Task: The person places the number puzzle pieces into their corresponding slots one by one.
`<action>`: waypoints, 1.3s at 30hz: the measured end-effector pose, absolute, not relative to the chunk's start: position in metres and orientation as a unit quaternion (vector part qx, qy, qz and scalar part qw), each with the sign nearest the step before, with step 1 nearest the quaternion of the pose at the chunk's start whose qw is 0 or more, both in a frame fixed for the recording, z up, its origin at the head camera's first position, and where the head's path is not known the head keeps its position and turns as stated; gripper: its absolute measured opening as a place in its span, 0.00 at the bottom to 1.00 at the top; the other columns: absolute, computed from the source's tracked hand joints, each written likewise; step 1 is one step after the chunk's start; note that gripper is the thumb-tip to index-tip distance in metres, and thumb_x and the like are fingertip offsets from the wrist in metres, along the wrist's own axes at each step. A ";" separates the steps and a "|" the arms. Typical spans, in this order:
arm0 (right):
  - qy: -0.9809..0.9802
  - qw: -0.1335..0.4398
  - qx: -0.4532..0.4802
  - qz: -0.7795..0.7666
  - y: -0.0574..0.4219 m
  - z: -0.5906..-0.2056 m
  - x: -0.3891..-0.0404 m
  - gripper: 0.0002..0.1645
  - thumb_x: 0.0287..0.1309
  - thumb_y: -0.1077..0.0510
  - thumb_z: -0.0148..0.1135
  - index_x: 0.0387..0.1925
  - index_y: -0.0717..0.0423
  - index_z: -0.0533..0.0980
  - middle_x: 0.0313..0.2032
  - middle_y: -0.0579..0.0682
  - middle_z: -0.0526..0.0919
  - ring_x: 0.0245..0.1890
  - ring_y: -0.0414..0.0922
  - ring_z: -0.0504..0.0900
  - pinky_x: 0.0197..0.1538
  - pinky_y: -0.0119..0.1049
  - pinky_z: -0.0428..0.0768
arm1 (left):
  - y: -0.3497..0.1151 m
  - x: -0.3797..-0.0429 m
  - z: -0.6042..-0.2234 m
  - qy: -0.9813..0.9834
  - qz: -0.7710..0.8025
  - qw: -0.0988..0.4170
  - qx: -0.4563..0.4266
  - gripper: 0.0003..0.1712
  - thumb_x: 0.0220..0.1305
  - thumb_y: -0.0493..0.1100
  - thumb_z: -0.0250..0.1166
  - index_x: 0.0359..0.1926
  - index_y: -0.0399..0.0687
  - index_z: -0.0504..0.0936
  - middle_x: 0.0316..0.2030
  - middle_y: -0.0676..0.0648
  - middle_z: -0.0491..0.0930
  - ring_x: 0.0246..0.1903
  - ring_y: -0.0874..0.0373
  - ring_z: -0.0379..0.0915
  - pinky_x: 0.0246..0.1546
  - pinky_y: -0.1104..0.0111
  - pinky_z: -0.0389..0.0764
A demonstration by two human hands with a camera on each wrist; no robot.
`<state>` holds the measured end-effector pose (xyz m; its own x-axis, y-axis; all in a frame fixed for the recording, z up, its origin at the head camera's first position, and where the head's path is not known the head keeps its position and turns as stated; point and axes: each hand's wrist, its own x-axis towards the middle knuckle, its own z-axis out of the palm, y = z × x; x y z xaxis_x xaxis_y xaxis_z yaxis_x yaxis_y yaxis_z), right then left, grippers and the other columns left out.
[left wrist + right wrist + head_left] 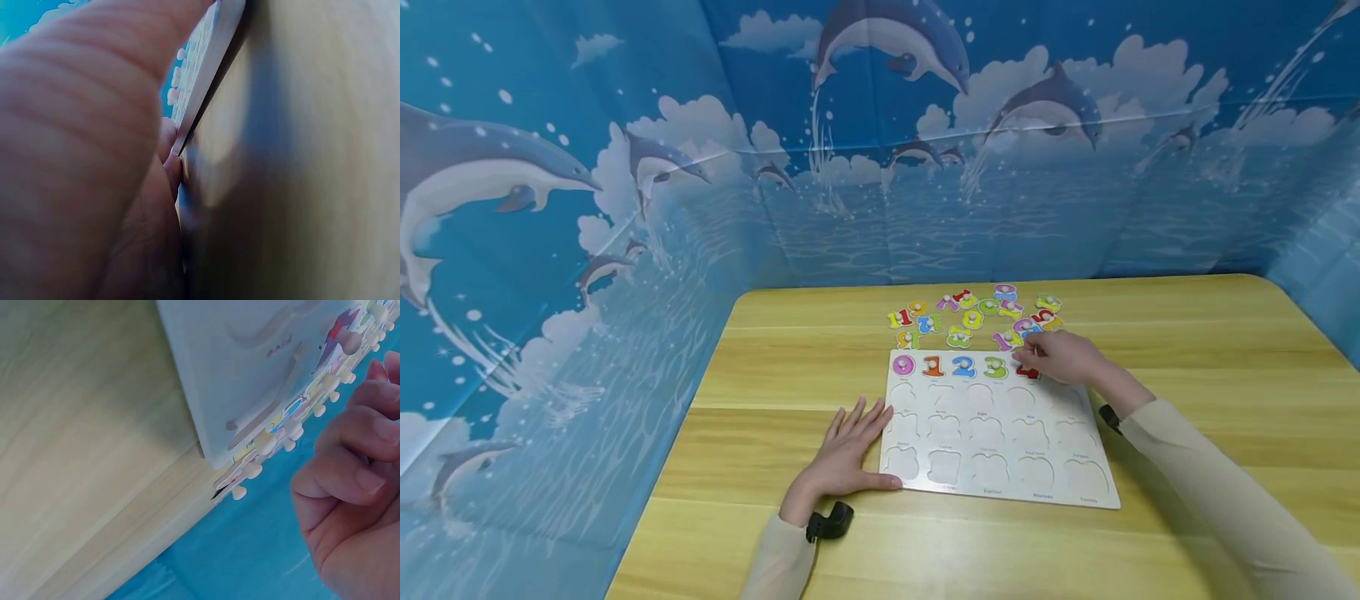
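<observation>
A white number-puzzle board lies on the table. Its top row holds a purple 0, red 1, blue 2, green 3 and red 4, each with a knob. My left hand lies spread at the board's left edge, thumb at its lower left corner. Over the 4, my right hand hovers with loosely curled fingers. In the right wrist view the knob of the 4 shows apart from the fingers; the foremost tips run out of frame.
Behind the board, loose knobbed number pieces are scattered, some overlapping. The rows below the top one are bare cut-outs. A wooden table carries everything, with a blue dolphin-print cloth hanging behind and at the sides.
</observation>
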<state>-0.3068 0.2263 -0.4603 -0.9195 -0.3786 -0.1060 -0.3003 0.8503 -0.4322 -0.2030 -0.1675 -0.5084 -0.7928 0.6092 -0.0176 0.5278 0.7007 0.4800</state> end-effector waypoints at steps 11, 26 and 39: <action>0.958 0.069 -0.183 -0.209 0.225 -0.457 -0.309 0.16 0.65 0.49 0.56 0.24 0.50 0.70 0.15 0.44 0.70 0.15 0.42 0.66 0.20 0.35 0.61 | -0.166 -0.202 -0.508 0.919 0.229 0.090 0.307 0.60 0.50 0.71 0.64 0.75 0.52 0.47 0.74 0.50 0.41 0.72 0.49 0.27 0.67 0.50 0.30; 0.962 0.054 -0.164 -0.213 0.241 -0.446 -0.308 0.14 0.65 0.49 0.56 0.26 0.51 0.71 0.15 0.46 0.66 0.15 0.43 0.65 0.20 0.37 0.60 | -0.166 -0.203 -0.507 0.921 0.228 0.092 0.303 0.60 0.50 0.71 0.64 0.75 0.52 0.48 0.74 0.50 0.41 0.72 0.48 0.28 0.67 0.49 0.31; 0.968 0.048 -0.126 -0.212 0.261 -0.445 -0.307 0.17 0.67 0.45 0.53 0.30 0.52 0.71 0.16 0.47 0.67 0.16 0.44 0.65 0.19 0.37 0.59 | -0.167 -0.204 -0.508 0.919 0.231 0.091 0.305 0.59 0.51 0.71 0.64 0.75 0.51 0.48 0.74 0.49 0.42 0.72 0.48 0.28 0.67 0.49 0.31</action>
